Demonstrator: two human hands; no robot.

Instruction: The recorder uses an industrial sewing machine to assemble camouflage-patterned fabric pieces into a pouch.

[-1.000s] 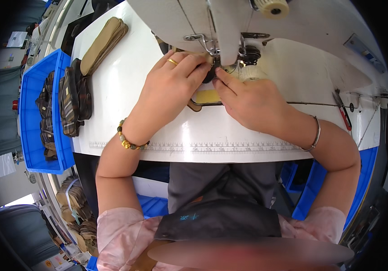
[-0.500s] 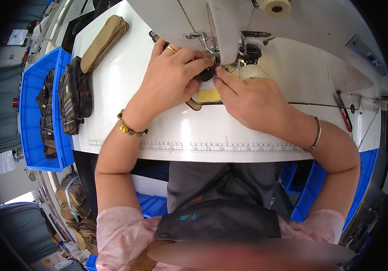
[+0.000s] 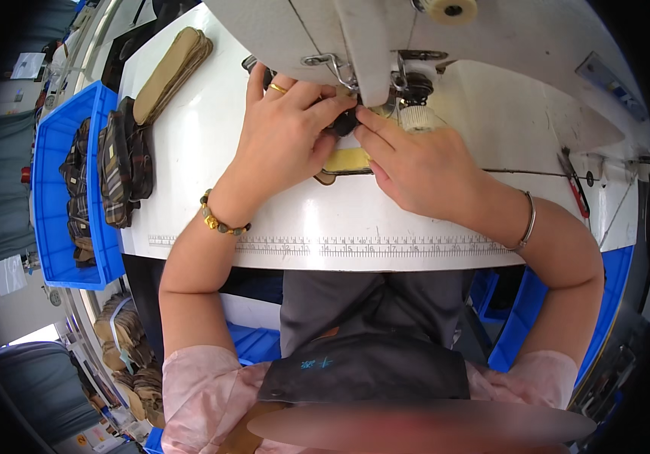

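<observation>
One dark piece (image 3: 344,123) sits at upper centre by the machine (image 3: 283,38); our left hand (image 3: 283,136) pinches it between narrowed fingers; we cannot tell whether our right hand (image 3: 427,168), alongside, grips.

Bright; glare on white tabletop (image 3: 196,151); edges bent, rim black.

So the workpiece (image 3: 345,123) is between the left hand (image 3: 283,140) and right hand (image 3: 425,168), sewing machine (image 3: 506,53) just ahead, snips (image 3: 576,185) on the table (image 3: 188,163) to their right, and off to their left it's stacked flat pieces (image 3: 173,72), a fabric pile (image 3: 122,166), then the bin (image 3: 109,261).
</observation>
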